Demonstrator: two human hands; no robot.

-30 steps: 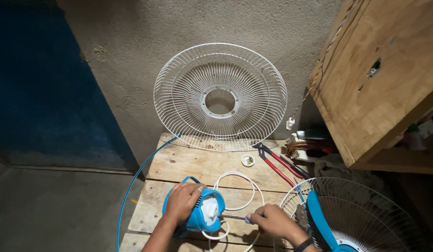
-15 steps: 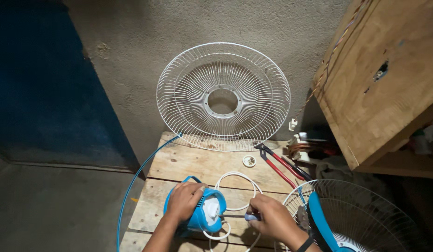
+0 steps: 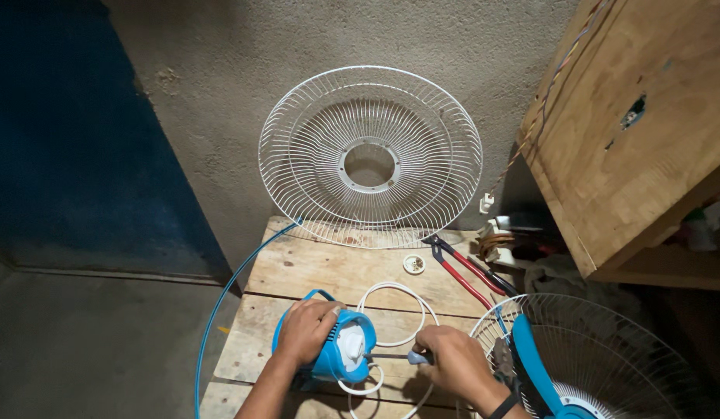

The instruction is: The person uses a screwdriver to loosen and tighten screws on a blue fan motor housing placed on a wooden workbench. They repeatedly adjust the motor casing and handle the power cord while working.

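Wooden bench [image 3: 321, 268]: left hand [image 3: 307, 330] clasps blue motor housing [image 3: 340, 349], right hand [image 3: 445, 361] grips screwdriver [image 3: 395, 357]; white cord [image 3: 391, 314], red pliers [image 3: 464, 271], wire guard [image 3: 370, 155] beyond.

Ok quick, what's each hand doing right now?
Left hand: closed around the blue fan motor housing, holding it on the wooden table.
Right hand: closed on a screwdriver, tip at the housing.
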